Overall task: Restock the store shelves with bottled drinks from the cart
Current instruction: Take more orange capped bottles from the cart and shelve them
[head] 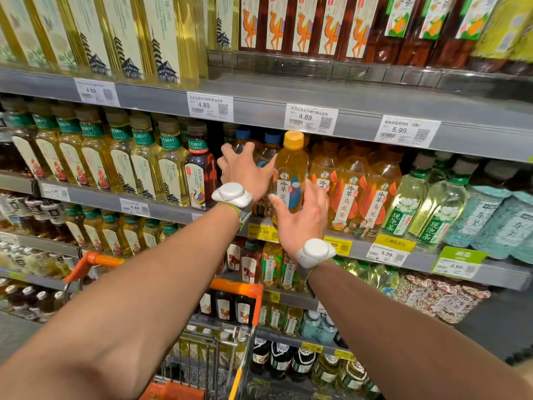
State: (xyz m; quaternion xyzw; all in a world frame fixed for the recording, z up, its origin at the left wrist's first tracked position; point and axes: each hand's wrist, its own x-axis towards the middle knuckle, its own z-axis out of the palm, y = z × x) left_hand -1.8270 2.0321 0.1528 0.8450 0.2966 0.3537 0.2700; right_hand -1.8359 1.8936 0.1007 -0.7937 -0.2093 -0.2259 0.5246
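Observation:
My right hand (300, 217) grips a yellow-capped bottle of amber tea (291, 166) at its lower half, upright at the front of the middle shelf (360, 249). My left hand (245, 168) reaches into the shelf just left of it, fingers spread against the blue-capped bottles (268, 148) standing behind. Both wrists wear white sensor bands. The orange-handled cart (236, 287) stands below my arms with several bottles inside.
Orange-labelled tea bottles (352, 186) stand right of the held bottle, pale green ones (432, 197) further right. Yellow tea bottles (121, 160) fill the shelf to the left. The upper shelf edge (259, 108) with price tags hangs just above the yellow cap.

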